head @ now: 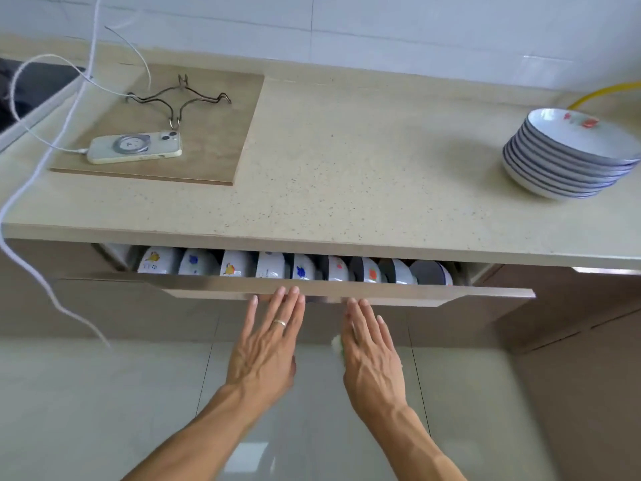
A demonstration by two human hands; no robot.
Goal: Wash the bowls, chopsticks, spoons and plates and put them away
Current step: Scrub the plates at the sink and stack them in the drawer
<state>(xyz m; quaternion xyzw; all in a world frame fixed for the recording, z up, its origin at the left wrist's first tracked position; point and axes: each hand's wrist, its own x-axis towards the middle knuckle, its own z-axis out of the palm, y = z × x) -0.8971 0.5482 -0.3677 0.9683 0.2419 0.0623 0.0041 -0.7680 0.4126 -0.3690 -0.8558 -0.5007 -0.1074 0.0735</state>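
Nearest, over the pale glossy tiled floor [104, 394], two bare forearms reach forward. The left hand [267, 345], a silver ring on one finger, lies flat with straight fingers, its fingertips [295, 291] touching the top edge of the beige drawer front [381, 296]; its grip is released, grasping nothing. The right hand [373, 352] is likewise flat and released, fingertips just at the drawer front's lower edge; a small pale green-white thing [337, 342] shows at its left side, too hidden to identify. The drawer is only slightly open, and in the gap, just beyond both hands, stands a row of white bowls with coloured flower prints [270, 265], set on edge side by side, with a few dark-backed ones at the right end. Above it juts the speckled beige stone worktop [347, 151]. On its right side, well apart from the hands, sits a stack of white blue-rimmed plates [569, 157] with a red print on the top one, a yellow hose [603, 93] behind. Far left lies a brown wooden board [215, 133] carrying a pale phone [135, 147] face down, plugged into a white cable [45, 144], and a bent wire trivet [180, 95]. No writing is legible. A white tiled wall [416, 29] closes the far side.
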